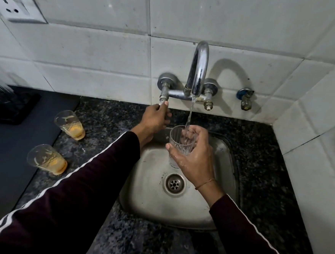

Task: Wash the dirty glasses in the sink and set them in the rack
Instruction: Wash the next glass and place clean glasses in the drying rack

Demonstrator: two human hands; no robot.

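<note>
Head view, step in hand: the person is rinsing one glass (180, 145) under running water, judged an early stage since dirty glasses are waiting.
Right hand (195, 158): its grip is wrapping the glass from the right side, thumb across the front wall, fingers curling behind; it is holding the glass upright at frame centre, above the steel sink (150, 197).
Left hand (155, 117): its grip is closing on the left tap handle (163, 103), just below the left wall flange.
Water stream (189, 116): it is falling from the spout of the tap (198, 69) into the mouth of the glass.
Doing the step well: the glass mouth is best kept centred under the stream; a slight tilt and slow turning would probably be carrying water over the whole inner wall, then tipping out over the drain (174, 184).
Flow: the left hand is placed to be trimming the flow; a moderate stream seems wise, since a hard one may be splashing over the table (107, 118).
Risk: the wet glass may be slipping, so a firm hold is advisable.
Remaining glasses: a far dirty glass (70, 124) and a near dirty glass (46, 159), both with orange residue, are standing on the table at centre left.
Rack (7, 103): a dark shape at the left edge is probably the rack; its detail is unclear.
</note>
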